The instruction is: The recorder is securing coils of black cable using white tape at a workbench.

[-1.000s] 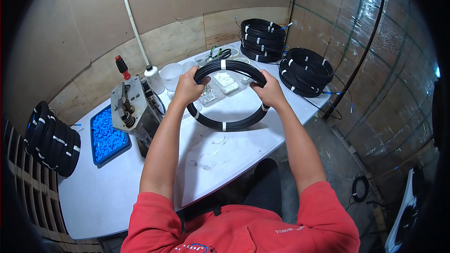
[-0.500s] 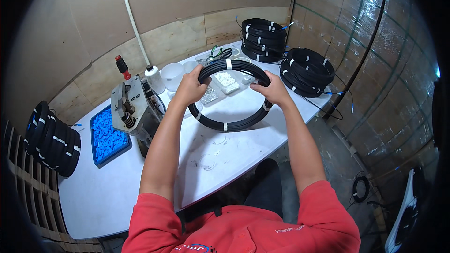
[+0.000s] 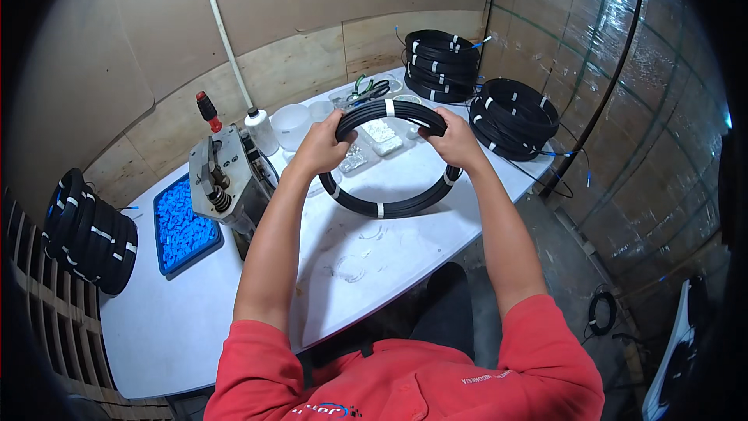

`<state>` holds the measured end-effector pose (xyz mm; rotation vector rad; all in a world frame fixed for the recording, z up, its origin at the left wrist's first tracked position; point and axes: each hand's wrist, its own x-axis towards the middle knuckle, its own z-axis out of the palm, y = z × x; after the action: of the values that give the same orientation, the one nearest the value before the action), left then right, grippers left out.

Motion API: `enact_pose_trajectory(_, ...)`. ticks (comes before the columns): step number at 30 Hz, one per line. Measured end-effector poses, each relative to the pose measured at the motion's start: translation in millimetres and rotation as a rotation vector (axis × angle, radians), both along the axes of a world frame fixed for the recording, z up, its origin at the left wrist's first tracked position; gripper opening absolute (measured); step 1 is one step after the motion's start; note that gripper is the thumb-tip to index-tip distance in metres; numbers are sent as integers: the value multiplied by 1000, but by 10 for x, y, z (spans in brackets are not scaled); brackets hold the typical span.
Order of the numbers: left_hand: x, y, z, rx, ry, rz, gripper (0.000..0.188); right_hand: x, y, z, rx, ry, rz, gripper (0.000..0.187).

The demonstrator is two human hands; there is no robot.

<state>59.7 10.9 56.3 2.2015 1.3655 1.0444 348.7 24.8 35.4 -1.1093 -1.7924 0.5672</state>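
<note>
A coil of black cable (image 3: 379, 209), bound with short white bands, is held up over the white table between my two hands. My left hand (image 3: 326, 142) is closed round the coil's upper left side, the thumb on its inner edge. On the upper right side, my right hand (image 3: 453, 139) grips the same coil. The coil leans, its lower edge close to or touching the tabletop; I cannot tell which. Behind it, seen partly through the ring, are clear containers with small white parts (image 3: 382, 132) and a bag of small pieces (image 3: 354, 157).
Left of my arm stands a metal hand press (image 3: 222, 175) with a red-and-black handle, beside a blue tray of blue connectors (image 3: 181, 226). A white bottle (image 3: 260, 131) stands behind. Stacked cable coils (image 3: 440, 70) and more coils (image 3: 513, 121) fill the far right; others (image 3: 92, 234) sit at left.
The view has shifted slightly. My hands still hold the coil in nearly the same place, with my right hand's grip a little changed on the upper right side.
</note>
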Motion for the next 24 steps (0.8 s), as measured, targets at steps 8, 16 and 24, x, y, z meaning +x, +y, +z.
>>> enact_pose_trajectory(8,92,27,-30,125,-14,75,18,18,-60,67,-38,-137,-7,34)
enact_pose_trajectory(16,103,27,-96,81,-75,186,24,-8,-86,85,-29,-34,81,34)
enact_pose_trajectory(24,140,65,-122,102,-112,155,31,49,-116,75,-64,-27,-9,22)
